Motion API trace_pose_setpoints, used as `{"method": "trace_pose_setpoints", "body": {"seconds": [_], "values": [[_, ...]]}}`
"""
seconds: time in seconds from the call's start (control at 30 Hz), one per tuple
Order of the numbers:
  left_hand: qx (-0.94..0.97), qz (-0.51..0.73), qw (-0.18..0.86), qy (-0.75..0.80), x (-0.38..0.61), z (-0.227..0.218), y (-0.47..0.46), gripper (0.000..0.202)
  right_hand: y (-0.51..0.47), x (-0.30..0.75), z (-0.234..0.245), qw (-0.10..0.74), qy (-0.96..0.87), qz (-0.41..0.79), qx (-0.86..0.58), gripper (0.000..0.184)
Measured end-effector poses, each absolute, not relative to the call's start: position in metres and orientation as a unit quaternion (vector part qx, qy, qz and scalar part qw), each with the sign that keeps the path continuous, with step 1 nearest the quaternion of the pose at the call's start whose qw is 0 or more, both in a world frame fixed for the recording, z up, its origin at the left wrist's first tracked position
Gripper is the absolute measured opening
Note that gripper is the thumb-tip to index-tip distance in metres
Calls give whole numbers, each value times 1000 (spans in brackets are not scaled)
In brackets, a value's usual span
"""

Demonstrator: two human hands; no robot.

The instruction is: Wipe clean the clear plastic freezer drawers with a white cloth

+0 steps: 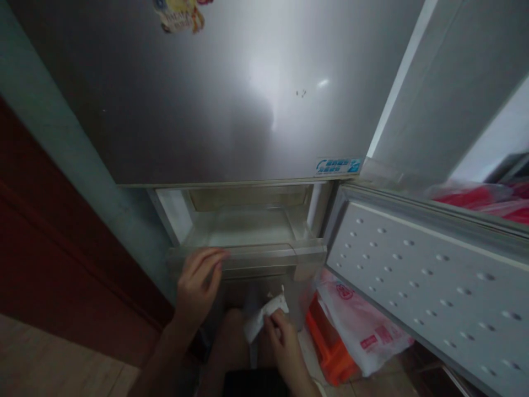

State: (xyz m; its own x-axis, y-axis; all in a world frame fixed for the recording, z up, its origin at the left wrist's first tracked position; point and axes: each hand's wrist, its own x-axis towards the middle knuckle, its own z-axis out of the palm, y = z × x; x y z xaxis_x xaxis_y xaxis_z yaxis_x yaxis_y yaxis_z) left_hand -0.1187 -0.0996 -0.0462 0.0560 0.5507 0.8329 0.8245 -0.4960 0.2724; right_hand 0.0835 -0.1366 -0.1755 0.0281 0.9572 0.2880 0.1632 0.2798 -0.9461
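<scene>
I face a silver fridge (pixel 231 99) whose lower compartment door (pixel 433 281) swings open to the right. A clear plastic drawer (pixel 248 256) is pulled partway out and looks bare inside. My left hand (pixel 198 286) rests on the drawer's front edge at its left end, fingers curled over the rim. Lower down, my right hand (pixel 285 339) pinches a crumpled white cloth or paper (pixel 264 314) just under the drawer front. My knees show below the hands.
An orange box (pixel 330 347) and a white plastic bag with red print (pixel 363 325) lie on the floor under the open door. Red bags (pixel 487 198) sit beyond the door's top edge. A dark red wooden panel (pixel 49 248) stands at the left. A sticker (pixel 179 15) is on the upper fridge door.
</scene>
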Motion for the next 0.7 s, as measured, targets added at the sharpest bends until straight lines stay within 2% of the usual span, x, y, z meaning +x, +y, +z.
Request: {"method": "trace_pose_setpoints", "body": {"seconds": [0.07, 0.13, 0.3, 0.43, 0.57, 0.7], "values": [[-743, -492, 121, -437, -96, -59, -108, 29, -142, 98, -188, 530, -575, 390, -486, 30], [-762, -490, 59, -420, -76, -71, -114, 31, -145, 109, -192, 532, -557, 402, -495, 36], [-635, -498, -272, -524, -52, -90, -111, 17, -141, 137, -178, 541, -527, 395, -523, 42], [-474, -555, -474, -493, -46, -89, -95, 31, -135, 154, -178, 542, -511, 379, -549, 47], [-351, -607, -561, -440, -35, -83, -83, 47, -136, 158, -189, 525, -493, 400, -567, 51], [-294, -641, -565, -429, -26, -82, -77, 49, -142, 161, -196, 517, -486, 400, -580, 53]]}}
